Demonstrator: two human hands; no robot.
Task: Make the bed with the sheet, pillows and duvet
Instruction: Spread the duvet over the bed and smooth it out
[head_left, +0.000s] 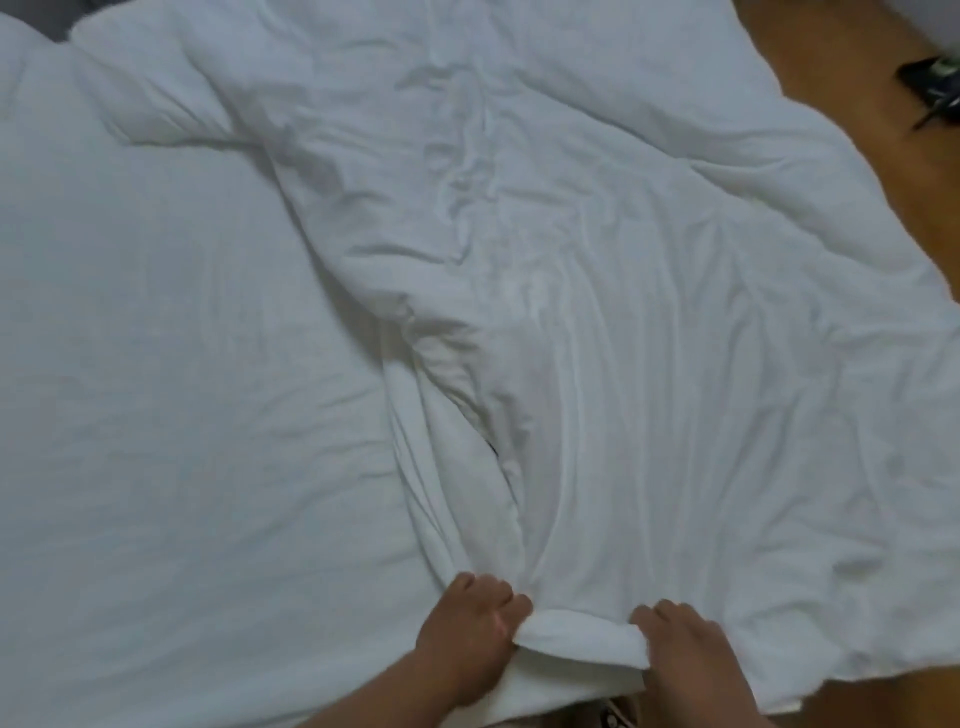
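Duvet (623, 322) is what I have hold of: my left hand (470, 621) and right hand (685, 649) are both clenched on its near edge, fingers curled over the top, with a short roll of the hem bunched between them. The rest of it lies crumpled beyond and to the right of my hands, one side spilling off the bed toward the floor (857, 130). To the left of my left hand the sheet (156, 389) lies bare and fairly flat. A puffy lump (150, 88) far beyond my left hand could be a pillow or a duvet corner; I cannot tell which.

The step, as I judge it, is spreading the duvet across the bed. My hands are too close together for that, so I think I should slide them apart along the hem until the roll is gone, then lift and carry the edge leftward over the bare sheet. A light shake while lifting should flatten the deep fold that runs away from my left hand. I would watch the right side, since it may slip further off.
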